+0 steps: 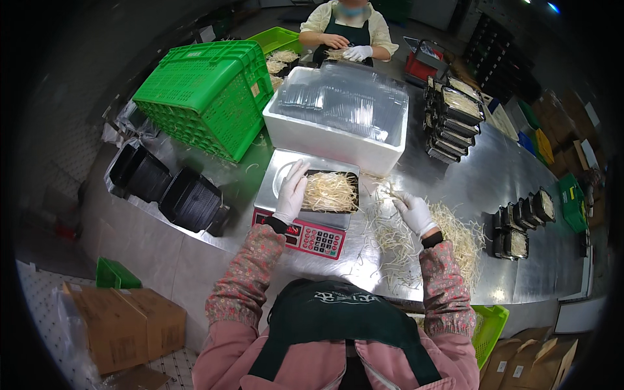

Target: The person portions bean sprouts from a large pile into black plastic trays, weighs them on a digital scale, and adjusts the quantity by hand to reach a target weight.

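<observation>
A black plastic tray heaped with bean sprouts [330,192] rests on the steel pan of a red digital scale [321,241]. My left hand [291,191], in a white glove, lies against the tray's left side with its fingers extended. To the right of the scale, my gloved right hand [412,210] pinches a few sprouts [386,189] between thumb and fingers, above the steel table. Loose sprouts [451,229] are heaped under and beside that hand. Behind the scale stands a white foam box [336,141] packed with clear plastic lids [341,100].
A green crate [204,92] and stacks of black trays [191,200] stand left. Filled trays [453,117] are stacked at the back right, others [524,214] farther right on the steel table [497,280]. Across the table a person handles sprouts. Cardboard boxes [129,324] sit lower left.
</observation>
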{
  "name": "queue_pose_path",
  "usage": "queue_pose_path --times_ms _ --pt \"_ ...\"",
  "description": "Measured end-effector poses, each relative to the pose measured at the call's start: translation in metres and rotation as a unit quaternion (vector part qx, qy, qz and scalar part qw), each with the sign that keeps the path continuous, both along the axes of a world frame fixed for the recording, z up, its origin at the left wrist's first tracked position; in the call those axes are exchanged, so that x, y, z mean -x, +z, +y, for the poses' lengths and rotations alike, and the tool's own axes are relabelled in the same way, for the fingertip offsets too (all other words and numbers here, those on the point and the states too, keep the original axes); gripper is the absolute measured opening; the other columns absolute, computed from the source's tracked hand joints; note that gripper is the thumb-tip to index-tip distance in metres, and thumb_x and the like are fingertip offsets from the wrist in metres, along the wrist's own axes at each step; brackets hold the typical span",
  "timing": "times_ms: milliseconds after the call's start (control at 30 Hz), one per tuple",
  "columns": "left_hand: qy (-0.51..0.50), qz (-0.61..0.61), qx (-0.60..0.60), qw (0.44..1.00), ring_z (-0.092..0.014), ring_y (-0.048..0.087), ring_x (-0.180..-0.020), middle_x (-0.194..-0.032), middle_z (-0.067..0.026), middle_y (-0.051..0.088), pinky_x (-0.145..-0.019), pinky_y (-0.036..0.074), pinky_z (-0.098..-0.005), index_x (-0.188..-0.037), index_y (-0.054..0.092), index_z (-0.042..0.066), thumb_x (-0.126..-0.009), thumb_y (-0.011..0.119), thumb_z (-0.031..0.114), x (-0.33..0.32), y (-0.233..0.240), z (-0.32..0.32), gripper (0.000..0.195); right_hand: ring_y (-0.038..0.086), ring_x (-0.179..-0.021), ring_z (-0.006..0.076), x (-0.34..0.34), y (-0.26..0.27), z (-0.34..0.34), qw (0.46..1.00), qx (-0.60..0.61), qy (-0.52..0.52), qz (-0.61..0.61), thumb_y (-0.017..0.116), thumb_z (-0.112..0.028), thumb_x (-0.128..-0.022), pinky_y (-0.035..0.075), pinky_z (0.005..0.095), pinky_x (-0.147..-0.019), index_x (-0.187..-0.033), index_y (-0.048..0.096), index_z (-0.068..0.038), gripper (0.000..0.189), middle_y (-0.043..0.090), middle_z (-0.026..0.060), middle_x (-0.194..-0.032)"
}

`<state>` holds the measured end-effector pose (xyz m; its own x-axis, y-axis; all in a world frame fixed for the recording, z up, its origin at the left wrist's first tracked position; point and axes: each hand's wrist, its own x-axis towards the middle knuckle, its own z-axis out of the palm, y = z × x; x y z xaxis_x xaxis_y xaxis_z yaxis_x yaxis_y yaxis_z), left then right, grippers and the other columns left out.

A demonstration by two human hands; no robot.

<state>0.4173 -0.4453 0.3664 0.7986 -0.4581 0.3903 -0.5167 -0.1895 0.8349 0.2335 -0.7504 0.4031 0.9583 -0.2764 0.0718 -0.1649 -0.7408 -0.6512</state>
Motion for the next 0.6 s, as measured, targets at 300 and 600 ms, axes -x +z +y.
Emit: queue_pose_path --times_ms 300,600 --pt "0.076 0.173 0.110 0.976 -0.024 0.043 -0.134 -0.149 -0.0165 0.040 -0.111 0.032 -0.0327 -0.147 0.034 -0.002 -0.105 0.040 0.030 -0.073 -0.001 0.092 0.053 0.059 -0.109 0.0377 0.005 -0.017 -0.019 0.970 0.226 0.026 0.088 0.072 -0.045 -0.079 0.047 0.0438 -0.094 -0.132 0.055 -0.010 0.066 0.063 0.0198 -0.117" --pt "-0.050 -0.029 -0.062 0.996 -0.036 0.041 -0.134 -0.144 -0.0209 0.045 -0.113 0.030 -0.0416 -0.143 0.041 0.001 -0.101 0.044 0.026 -0.003 -0.021 -0.005 0.048 0.038 -0.134 0.0391 -0.110 0.004 0.140 0.937 0.285 0.191 -0.061 0.075 -0.051 -0.073 0.033 0.0569 -0.105 -0.131 0.058 -0.018 0.069 0.041 0.0162 -0.147"
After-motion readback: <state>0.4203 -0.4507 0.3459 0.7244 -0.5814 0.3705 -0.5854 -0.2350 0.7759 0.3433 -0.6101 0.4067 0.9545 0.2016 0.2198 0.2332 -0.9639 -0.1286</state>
